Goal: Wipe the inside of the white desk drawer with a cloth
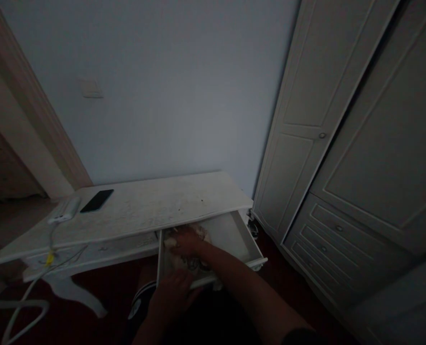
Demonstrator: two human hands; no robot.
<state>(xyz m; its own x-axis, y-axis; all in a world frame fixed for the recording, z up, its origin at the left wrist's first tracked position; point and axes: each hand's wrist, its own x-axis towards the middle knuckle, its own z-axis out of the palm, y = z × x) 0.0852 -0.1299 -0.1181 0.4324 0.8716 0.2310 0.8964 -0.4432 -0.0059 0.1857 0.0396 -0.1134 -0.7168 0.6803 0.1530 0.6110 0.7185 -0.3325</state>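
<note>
A white drawer point(230, 235) stands pulled out from the right part of a worn white table point(144, 201). My right hand point(186, 242) reaches down into its left side, fingers bent around something pale that the dim light blurs. Close against that hand lies a crumpled whitish bundle point(203, 234), perhaps cloth or plastic. Small round objects point(194, 263), too dark to name, sit below my right wrist. At the drawer's front left, my left hand point(177, 282) grips the front panel, fingertips inside and thumb outside.
On the table's left lie a dark phone point(97, 201) and a white power strip point(64, 211), whose cable point(29, 290) hangs down over the edge. A white wardrobe point(306, 120) rises at right. A light switch point(90, 88) is on the wall.
</note>
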